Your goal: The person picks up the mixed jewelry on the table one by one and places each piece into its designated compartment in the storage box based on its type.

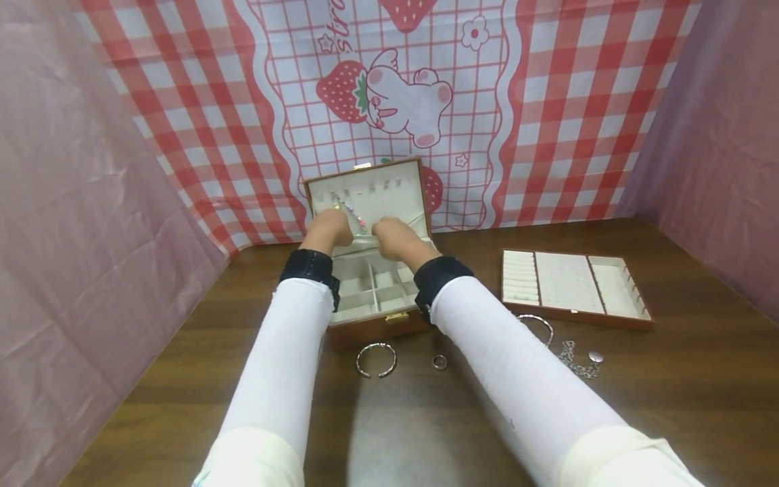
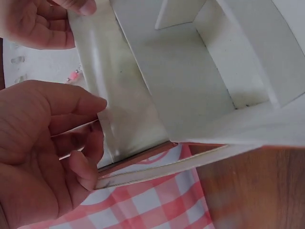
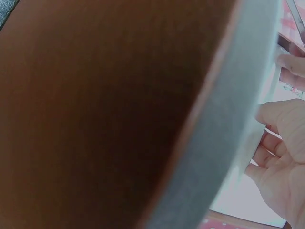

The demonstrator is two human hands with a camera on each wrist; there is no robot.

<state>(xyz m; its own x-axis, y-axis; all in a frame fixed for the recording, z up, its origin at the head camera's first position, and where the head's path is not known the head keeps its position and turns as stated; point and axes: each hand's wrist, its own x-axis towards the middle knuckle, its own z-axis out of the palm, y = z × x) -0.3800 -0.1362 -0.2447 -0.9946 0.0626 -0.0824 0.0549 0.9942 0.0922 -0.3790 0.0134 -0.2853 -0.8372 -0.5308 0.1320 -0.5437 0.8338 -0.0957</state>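
Note:
A brown jewelry box point(image 1: 365, 331) with a cream lining stands with its lid point(image 1: 389, 179) raised. Inside the lid, my left hand point(image 1: 328, 228) pinches the left part of the upper edge of a cream lid pocket point(image 2: 126, 112). Toward the pocket's other end, my right hand point(image 1: 395, 238) grips the same edge with its fingers curled. From a small hook at the lid's upper left hangs a colourful beaded necklace point(image 1: 353, 213), its lower end running down to the pocket between the hands. Pink beads show behind the fingers in the left wrist view.
A silver cuff bracelet point(image 1: 360, 365) and a ring point(image 1: 439, 362) lie before the box. To the right are another bracelet point(image 1: 550, 330), a chain point(image 1: 567, 358) with a round disc, and a jewelry tray point(image 1: 566, 281). A checked cloth point(image 1: 572, 135) hangs behind.

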